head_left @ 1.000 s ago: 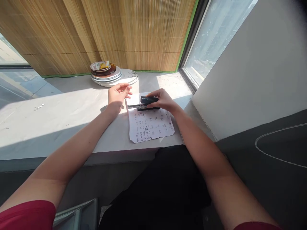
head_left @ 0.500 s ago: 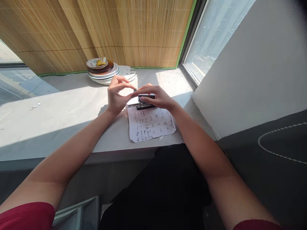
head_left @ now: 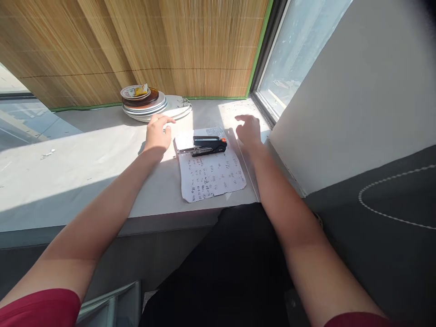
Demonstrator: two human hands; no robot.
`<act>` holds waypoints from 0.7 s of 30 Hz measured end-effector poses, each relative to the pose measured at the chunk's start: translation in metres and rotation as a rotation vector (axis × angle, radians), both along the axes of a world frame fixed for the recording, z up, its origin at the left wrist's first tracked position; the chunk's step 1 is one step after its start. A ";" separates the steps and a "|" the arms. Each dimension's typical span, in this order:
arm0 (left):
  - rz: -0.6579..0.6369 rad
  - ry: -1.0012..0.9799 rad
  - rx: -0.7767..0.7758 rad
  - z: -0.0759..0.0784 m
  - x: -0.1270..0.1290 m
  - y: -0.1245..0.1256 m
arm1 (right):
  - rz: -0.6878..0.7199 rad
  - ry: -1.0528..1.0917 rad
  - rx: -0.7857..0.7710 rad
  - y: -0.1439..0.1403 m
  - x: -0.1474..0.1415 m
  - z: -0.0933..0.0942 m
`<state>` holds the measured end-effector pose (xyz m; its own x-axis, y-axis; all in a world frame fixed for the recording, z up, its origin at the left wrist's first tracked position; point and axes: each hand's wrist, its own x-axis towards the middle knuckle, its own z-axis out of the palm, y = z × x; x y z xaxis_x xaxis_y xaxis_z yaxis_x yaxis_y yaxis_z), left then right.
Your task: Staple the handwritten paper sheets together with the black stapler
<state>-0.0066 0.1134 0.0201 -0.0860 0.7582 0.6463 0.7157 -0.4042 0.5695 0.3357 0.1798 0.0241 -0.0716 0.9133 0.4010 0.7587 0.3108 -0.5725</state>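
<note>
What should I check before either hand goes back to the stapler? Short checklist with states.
1. Left hand empty and off the stapler: ok.
2. Right hand empty, resting on the sill to the stapler's right: ok.
3. Stapler lying flat across the top of the handwritten sheet: ok.
4. Stapler loaded and fully closed: cannot tell; a thin metal part juts out at its left end.
5. Sheet flat on the sill, inside the near edge: ok.
6. Plate stack away from both hands' path to the stapler: ok.
</note>
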 end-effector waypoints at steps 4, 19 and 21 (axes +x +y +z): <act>0.075 -0.055 -0.191 -0.012 -0.027 0.013 | -0.146 -0.017 -0.145 0.016 0.017 -0.017; 0.069 -0.065 -0.179 -0.010 -0.023 0.010 | -0.048 -0.040 -0.063 0.010 0.005 -0.013; 0.074 -0.110 -0.193 -0.001 -0.012 0.003 | 0.060 0.046 -0.021 0.005 -0.002 -0.005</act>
